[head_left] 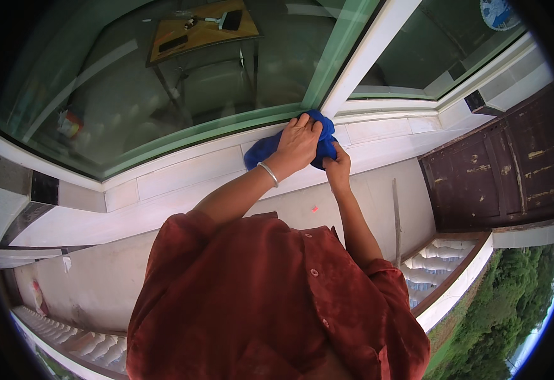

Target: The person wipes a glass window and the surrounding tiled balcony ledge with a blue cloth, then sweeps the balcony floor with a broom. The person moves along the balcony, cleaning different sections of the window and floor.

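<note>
A bunched blue cloth (264,151) lies on the tiled window sill (191,166), against the foot of the white window post (368,57). My left hand (298,143), with a silver bangle at its wrist, presses on top of the cloth with fingers curled into it. Beside it, my right hand (338,168) pinches the cloth's right edge between thumb and fingers. Part of the cloth hangs over the sill's near side. Glass panes (226,82) rise just beyond both hands.
Behind the glass stands a wooden-topped table (204,31) with a brush on it. A worn dark brown door (495,164) is at the right. A balustrade (438,263) runs along the walkway, with trees (508,304) outside. A thin stick (396,221) lies on the floor.
</note>
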The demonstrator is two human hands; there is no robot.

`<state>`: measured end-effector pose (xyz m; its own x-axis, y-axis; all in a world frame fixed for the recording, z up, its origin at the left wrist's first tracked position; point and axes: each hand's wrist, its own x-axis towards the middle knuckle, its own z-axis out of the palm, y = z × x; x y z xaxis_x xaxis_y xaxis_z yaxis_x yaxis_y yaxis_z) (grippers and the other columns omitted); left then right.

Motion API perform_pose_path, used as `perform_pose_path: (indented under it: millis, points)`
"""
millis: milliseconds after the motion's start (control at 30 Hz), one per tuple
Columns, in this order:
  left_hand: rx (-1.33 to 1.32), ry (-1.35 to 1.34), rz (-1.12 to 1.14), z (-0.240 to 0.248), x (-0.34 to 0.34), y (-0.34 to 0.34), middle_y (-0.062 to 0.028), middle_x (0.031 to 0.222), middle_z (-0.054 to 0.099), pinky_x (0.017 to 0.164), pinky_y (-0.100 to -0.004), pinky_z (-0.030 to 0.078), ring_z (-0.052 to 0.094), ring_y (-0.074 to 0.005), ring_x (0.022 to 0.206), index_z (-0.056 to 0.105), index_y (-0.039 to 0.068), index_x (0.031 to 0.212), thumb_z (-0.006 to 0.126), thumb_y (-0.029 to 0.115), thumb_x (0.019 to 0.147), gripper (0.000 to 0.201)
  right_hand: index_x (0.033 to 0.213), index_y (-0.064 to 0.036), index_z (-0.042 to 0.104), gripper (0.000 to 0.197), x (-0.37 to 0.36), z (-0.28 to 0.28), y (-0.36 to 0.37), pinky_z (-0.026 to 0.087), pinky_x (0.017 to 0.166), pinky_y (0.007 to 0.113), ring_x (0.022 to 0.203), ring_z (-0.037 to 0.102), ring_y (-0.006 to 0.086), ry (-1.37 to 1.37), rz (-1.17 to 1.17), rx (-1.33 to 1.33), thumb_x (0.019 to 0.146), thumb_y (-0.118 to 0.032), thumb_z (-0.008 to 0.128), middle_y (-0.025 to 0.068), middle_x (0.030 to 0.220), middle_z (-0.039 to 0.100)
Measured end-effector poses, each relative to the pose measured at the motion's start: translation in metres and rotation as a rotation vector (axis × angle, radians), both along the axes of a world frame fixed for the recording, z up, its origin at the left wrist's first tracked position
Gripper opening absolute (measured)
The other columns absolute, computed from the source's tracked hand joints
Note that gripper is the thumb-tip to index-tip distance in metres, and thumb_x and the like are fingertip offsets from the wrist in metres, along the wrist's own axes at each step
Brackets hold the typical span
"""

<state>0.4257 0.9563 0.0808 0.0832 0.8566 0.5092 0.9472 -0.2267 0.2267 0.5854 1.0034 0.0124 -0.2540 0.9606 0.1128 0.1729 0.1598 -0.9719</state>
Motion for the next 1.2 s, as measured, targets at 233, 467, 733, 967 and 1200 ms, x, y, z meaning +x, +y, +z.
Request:
perform_pose_path:
  millis: [233,467,733,967,1200]
  points:
    - [-0.253,-0.602,-0.17,-0.085,0.007,-0.044,-0.0172,0.095,0.066,0.08,-0.0404,0.049,0.066,-0.0295,0.09,0.063,0.002,0.111,0.052,0.027,0.104,0.028,0.099,0.004,0.068,0.041,0.043,0.018,-0.04,0.045,0.065,0.023,0.069,0.057,0.0132,0.355,0.203,-0.549,0.062,0.007,0.051,0.0029,0.08,0.063]
    - [-0.726,-1.3,-0.171,-0.054,-0.032,-0.131,-0.0138,0.106,0.069,0.085,-0.0358,0.049,0.063,-0.0255,0.093,0.063,-0.002,0.114,0.051,0.034,0.104,0.038,0.109,0.0073,0.069,0.049,0.132,-0.017,-0.044,0.055,0.087,0.039,0.093,0.07,0.0261,0.345,0.178,-0.789,0.062,-0.001,0.056,0.0138,0.098,0.074]
    - [-0.323,-1.478,0.061,-0.067,-0.073,-0.221,-0.0098,0.103,0.069,0.082,-0.0316,0.05,0.061,-0.0144,0.089,0.06,-0.003,0.117,0.048,0.028,0.108,0.034,0.09,0.0034,0.069,0.031,0.038,0.043,-0.082,0.047,0.063,0.027,0.063,0.057,0.0148,-0.026,0.263,-0.493,0.064,0.001,0.051,0.0022,0.073,0.063]
    - [0.249,-1.7,0.237,-0.021,-0.126,-0.306,-0.0002,0.101,0.062,0.08,-0.0238,0.048,0.053,-0.0071,0.089,0.055,0.001,0.13,0.047,0.029,0.109,0.036,0.115,0.005,0.066,0.036,-0.125,0.111,-0.127,0.048,0.085,0.027,0.092,0.061,0.0124,0.04,0.708,-0.138,0.079,0.002,0.06,0.0048,0.102,0.068]
    - [0.466,-1.782,0.456,-0.04,-0.158,-0.355,0.0018,0.104,0.059,0.08,-0.0223,0.046,0.052,-0.0058,0.092,0.053,0.004,0.134,0.048,0.028,0.109,0.035,0.105,0.0033,0.063,0.02,-0.313,0.087,-0.196,0.052,0.085,0.036,0.095,0.066,0.0358,-0.396,0.976,0.713,0.088,-0.006,0.064,0.0143,0.111,0.066]
